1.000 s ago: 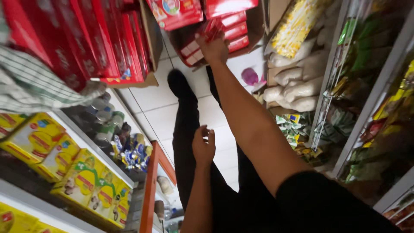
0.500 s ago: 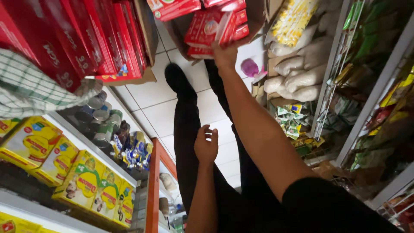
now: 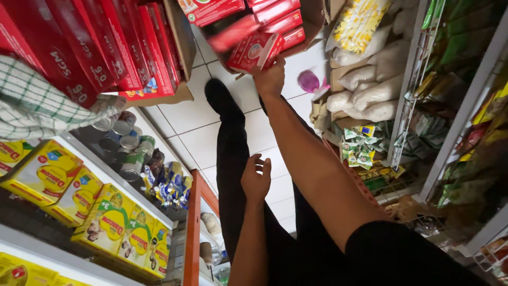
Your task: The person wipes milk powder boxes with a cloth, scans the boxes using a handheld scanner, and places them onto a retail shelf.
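- Red carton: I see it clasped in my right hand, just beyond the fingertips, its long axis slanting toward the open cardboard box.
- That box holds more red cartons stacked flat.
- My left hand hangs loose, fingers spread, holding nothing, well short.

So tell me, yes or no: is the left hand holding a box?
No, the left hand hangs empty with fingers spread, while the right hand grips the red box.
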